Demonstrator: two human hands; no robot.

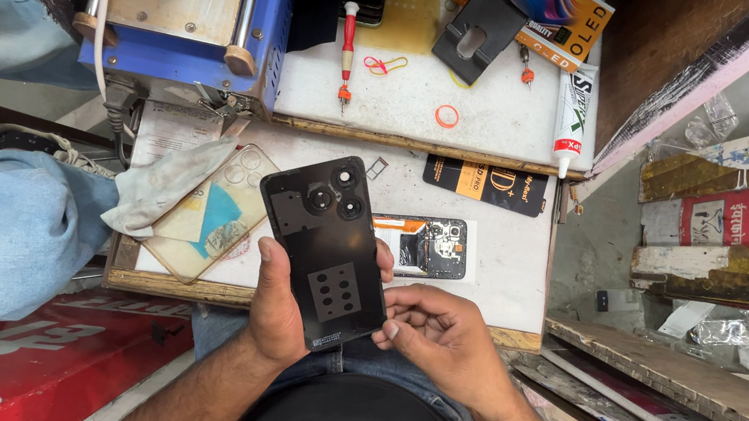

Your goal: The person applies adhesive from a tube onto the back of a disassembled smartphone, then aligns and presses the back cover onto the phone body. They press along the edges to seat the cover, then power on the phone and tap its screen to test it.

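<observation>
We cannot see the lower edge of the black phone back cover (326, 251), which sits behind our left palm, and our forearms run out of the bottom of the frame. The opened phone (424, 245) lying on the white surface (507, 262) right of centre is partly masked by the cover, so its inner parts are hard to read.

The cover sits at the centre of the frame, tilted, glossy black, with three round camera openings near its top and a square patch of dots lower down.

Our left hand (276, 310) curls around the cover's left edge, thumb laid along the rim, gripping it firmly. Our right hand (443, 337) is half closed, its fingertips touching the cover's lower right edge. A clear phone case (212, 213) lies just left, under a crumpled cloth (166, 183).
</observation>
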